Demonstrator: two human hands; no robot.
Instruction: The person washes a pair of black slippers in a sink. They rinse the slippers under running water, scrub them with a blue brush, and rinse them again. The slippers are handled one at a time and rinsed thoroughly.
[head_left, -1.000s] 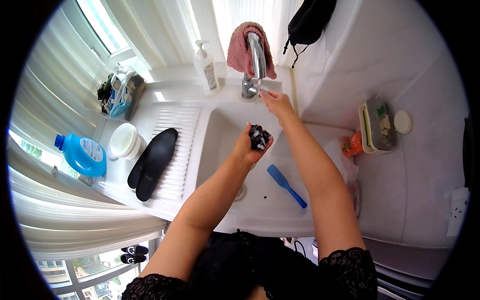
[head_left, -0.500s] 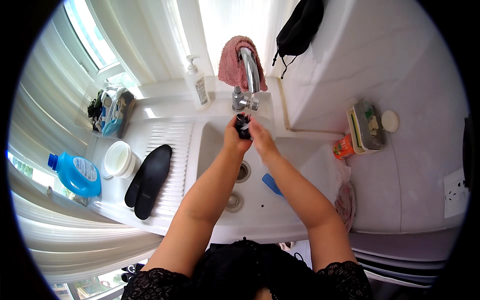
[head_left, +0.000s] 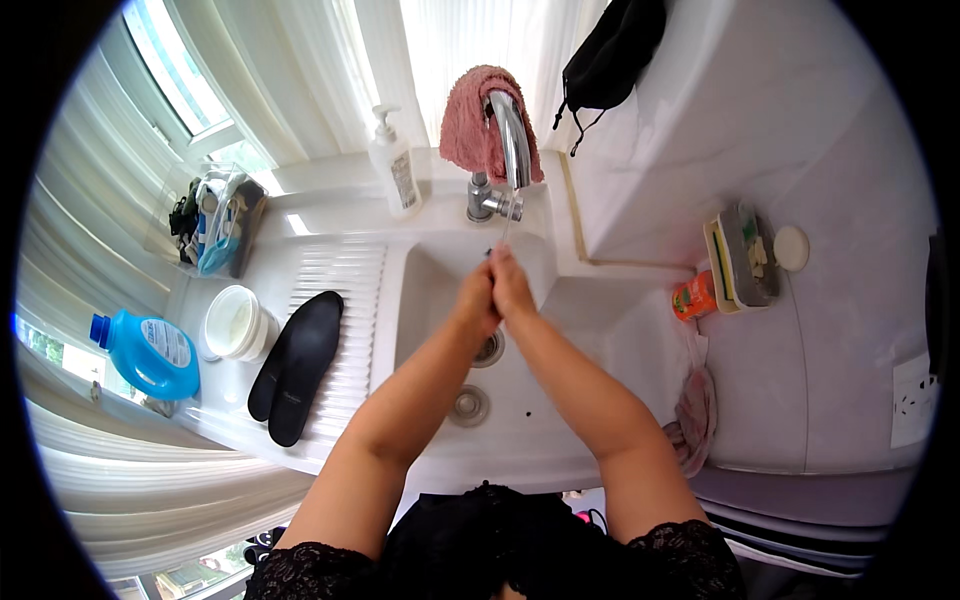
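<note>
A person's left hand [head_left: 474,298] and right hand [head_left: 513,287] meet, pressed palm to palm, directly below the spout of a curved chrome tap [head_left: 510,150] over a white moulded sink [head_left: 600,330], placed where a thin thread of water appears to fall. The fingers of both hands are folded together against each other; whether either grip is clamped on something small between the palms cannot be told from this view. A pink towel [head_left: 475,125] is draped over the tap's neck, close enough to dry off, and a white pump bottle of soap [head_left: 395,170] stands just beside the tap. Two black shoe insoles [head_left: 297,365] lie side by side on the ribbed draining board, where runoff can flow back to the basin. A white round tub [head_left: 235,323] and a blue detergent bottle [head_left: 148,352] sit farther left on the tabletop, near the curtained window. On the person's right, a yellow sponge holder [head_left: 738,258] and a small orange container [head_left: 694,296] rest on the white tabletop, and a pinkish cloth [head_left: 696,412] hangs over the sink's right edge.
</note>
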